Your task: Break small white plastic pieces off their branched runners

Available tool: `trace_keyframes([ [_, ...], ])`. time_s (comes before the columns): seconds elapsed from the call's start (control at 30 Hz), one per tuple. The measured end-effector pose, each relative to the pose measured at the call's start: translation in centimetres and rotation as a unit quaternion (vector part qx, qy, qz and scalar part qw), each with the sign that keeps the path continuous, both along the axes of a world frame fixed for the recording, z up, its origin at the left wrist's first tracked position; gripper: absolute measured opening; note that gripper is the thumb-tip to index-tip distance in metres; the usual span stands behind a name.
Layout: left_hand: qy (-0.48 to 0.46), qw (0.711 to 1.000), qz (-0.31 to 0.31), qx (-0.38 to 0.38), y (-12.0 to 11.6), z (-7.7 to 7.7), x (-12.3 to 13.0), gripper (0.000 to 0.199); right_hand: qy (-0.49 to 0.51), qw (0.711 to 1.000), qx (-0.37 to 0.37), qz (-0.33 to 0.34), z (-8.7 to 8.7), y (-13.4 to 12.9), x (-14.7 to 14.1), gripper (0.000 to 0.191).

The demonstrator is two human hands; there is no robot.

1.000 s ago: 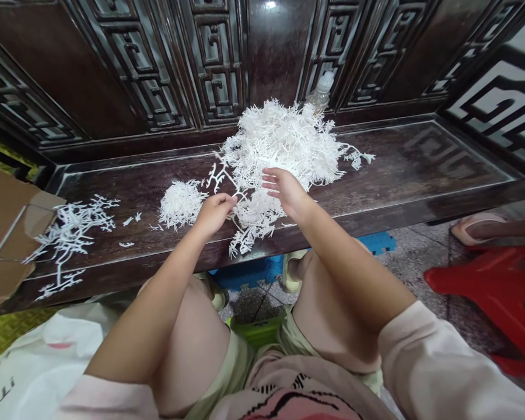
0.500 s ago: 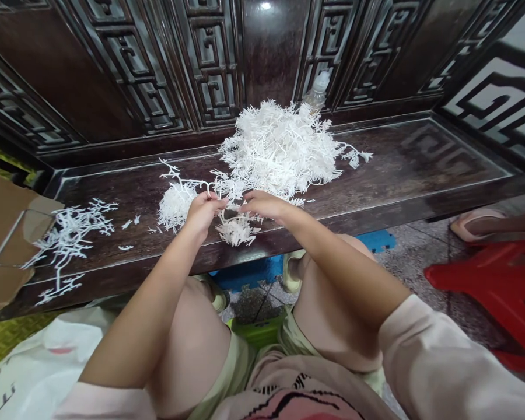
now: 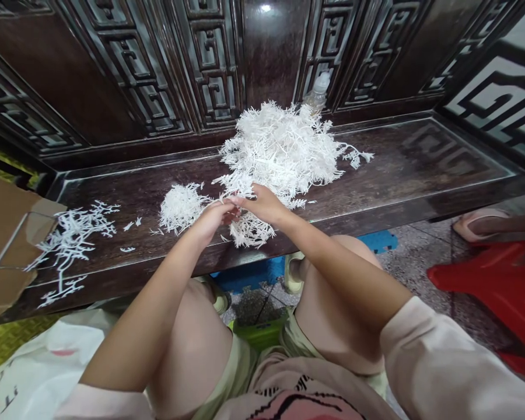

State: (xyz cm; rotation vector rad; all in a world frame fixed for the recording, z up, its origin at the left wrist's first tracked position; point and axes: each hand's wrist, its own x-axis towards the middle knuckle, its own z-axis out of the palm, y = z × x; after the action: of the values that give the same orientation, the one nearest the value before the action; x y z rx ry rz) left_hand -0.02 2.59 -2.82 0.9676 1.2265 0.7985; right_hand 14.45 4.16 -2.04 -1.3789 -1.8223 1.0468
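Observation:
My left hand [image 3: 215, 218] and my right hand [image 3: 263, 204] meet at the front edge of a dark wooden bench [image 3: 389, 175]. Their fingers pinch a white branching plastic sprig [image 3: 250, 230], whose frilly leaves hang below them; the exact grip point is hidden by the fingers. Just behind rises a big heap of similar white sprigs [image 3: 284, 146]. Left of my left hand lies a smaller pile of white leafy bits [image 3: 181, 207]. Bare white branched stems [image 3: 76, 236] lie at the far left.
A cardboard box [image 3: 9, 233] with a wire handle stands at the left end. Behind the heap is a clear bottle [image 3: 317, 96] with a white cap, against the carved wooden back [image 3: 271, 52]. On the right floor are a red stool [image 3: 485, 280] and another person's foot [image 3: 485, 223].
My hands have come closer together. The long bare stem that stuck out to the left above my left hand no longer shows there, and the leafy part below has shifted right.

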Motion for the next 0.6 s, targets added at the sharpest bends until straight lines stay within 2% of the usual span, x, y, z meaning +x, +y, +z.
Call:
trace_keyframes([
  [0.17,0.011,0.999,-0.006,-0.043,-0.8,0.5,1.1,0.026,0.141,0.987,-0.068,-0.045,-0.4,0.0,-0.3,0.027],
  [0.37,-0.041,0.996,0.049,-0.061,-2.1,1.0,2.0,0.028,0.256,0.95,-0.145,-0.102,-0.7,0.5,-0.2,0.035],
  [0.43,-0.053,0.995,0.043,-0.073,-2.2,1.0,2.1,0.028,0.314,0.931,-0.16,-0.097,-0.2,0.6,0.1,0.035],
  [0.5,-0.047,0.994,0.036,-0.09,-2.1,0.9,2.2,0.029,0.368,0.911,-0.175,-0.065,0.5,0.6,0.3,0.033],
  [0.6,-0.018,0.995,0.037,-0.095,-2.0,0.7,2.3,0.029,0.401,0.891,-0.211,-0.032,1.2,0.7,0.6,0.032],
])
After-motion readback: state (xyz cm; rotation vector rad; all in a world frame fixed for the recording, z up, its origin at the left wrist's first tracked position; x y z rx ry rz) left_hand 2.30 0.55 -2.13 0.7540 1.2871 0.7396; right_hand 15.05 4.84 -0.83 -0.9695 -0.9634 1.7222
